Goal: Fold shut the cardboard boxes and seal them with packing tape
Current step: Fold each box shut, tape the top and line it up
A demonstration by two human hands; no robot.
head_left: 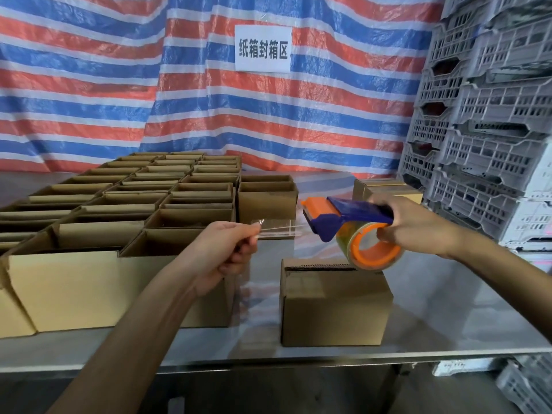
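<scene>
Near the bench's (448, 318) front edge stands a closed cardboard box (334, 303). Its top seam runs left to right, and the tape roll (343, 243) hides the seam's right end. Just above, the left hand (227, 252) pinches the free end of a clear tape strip (277, 230), faint and stretched level towards the tape dispenser (358, 212), whose cutter points left. The right hand (418, 228) is curled round the dispenser's handle, covering it. Farther back, open boxes (149, 198) fill the bench's left side in rows.
</scene>
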